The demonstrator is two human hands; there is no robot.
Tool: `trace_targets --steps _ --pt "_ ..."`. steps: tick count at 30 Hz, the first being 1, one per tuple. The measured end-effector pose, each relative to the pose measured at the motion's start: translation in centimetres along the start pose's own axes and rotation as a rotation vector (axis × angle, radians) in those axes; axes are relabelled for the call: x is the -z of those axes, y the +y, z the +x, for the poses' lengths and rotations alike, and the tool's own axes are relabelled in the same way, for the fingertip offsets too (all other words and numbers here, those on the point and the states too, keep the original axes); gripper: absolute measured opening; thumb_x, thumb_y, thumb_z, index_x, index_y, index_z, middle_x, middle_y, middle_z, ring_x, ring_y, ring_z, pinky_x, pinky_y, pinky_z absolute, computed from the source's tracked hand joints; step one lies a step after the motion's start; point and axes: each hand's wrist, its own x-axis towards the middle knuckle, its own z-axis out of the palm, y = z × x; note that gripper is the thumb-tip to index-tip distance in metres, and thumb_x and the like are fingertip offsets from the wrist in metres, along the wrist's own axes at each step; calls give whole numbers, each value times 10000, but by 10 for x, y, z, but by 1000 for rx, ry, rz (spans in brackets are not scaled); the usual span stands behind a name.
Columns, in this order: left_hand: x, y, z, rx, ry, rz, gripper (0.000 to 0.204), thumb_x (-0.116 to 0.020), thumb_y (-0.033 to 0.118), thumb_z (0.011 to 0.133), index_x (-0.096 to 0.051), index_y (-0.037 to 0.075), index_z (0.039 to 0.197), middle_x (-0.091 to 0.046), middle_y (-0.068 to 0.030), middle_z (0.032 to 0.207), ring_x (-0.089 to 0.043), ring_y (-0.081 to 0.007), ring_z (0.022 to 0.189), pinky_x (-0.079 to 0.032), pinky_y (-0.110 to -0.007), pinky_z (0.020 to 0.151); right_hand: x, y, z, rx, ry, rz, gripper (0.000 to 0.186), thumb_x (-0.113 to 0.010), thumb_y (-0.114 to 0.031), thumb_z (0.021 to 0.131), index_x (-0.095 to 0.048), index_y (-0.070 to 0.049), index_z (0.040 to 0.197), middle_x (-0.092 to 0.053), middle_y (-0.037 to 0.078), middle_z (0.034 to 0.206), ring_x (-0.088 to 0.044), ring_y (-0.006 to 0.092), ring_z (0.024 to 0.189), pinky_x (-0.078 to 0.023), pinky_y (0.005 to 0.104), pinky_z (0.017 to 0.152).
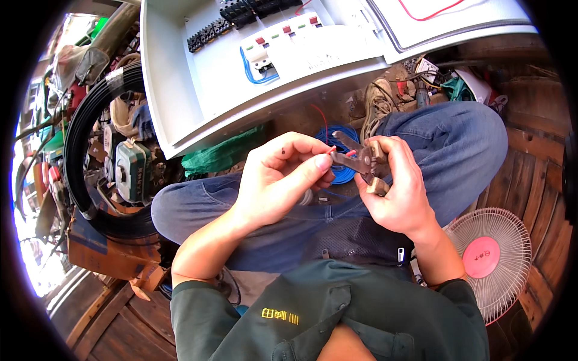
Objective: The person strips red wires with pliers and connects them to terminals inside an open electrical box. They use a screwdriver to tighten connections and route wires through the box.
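A wooden-plank floor (129, 322) surrounds you, crowded at nine o'clock by a black cable coil (75, 141) and a green-and-white case (131, 171); a pink-centred fan (481, 257) stands at four o'clock. A pale metal cabinet (208, 90) lies open at twelve o'clock, above your crossed legs.

Your left hand (289, 171) has its thumb and fingertips pinched together on the red wire (326, 129), whose end sits at the middle of your view, near the jaws of the pliers (363, 161). Your right hand (394, 186) is wrapped around their tan handles, and those jaws stand apart. A coil of blue wire (345, 174) lies just beyond your hands.

Judging by the cabinet, the fitting is part done: the white breakers (259, 53) and black terminal row (209, 36) are in place, and a blue lead (245, 67) loops by one breaker. The red end in your grip seems only at preparation, with its connection left; whether its tip is bare, you can't tell here.
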Motion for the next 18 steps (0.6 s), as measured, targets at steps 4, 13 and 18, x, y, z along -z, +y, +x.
trace_targets --steps 4,13,18 --pt "0 -2 -1 -28 -47 15 156 -654 95 982 -630 -16 1088 -707 -111 909 -681 -149 781 -564 -287 692 3 -4 2 55 -11 -111 543 -742 13 667 -549 7 1175 -600 153 1016 -590 338 928 -458 410 872" --pt "2 -5 2 -73 -65 4 124 -645 41 978 -669 -25 1079 -714 -74 962 -676 -100 846 -567 -252 745 6 1 2 109 18 -184 596 -737 -14 603 -561 -6 1172 -613 143 1011 -593 338 917 -441 410 854" --pt "6 -1 2 -11 -69 23 118 -663 51 970 -683 -14 1067 -719 -62 931 -664 -85 831 -541 -225 716 9 2 4 131 13 -215 582 -782 -79 619 -567 3 1153 -589 132 981 -563 325 896 -428 424 810"
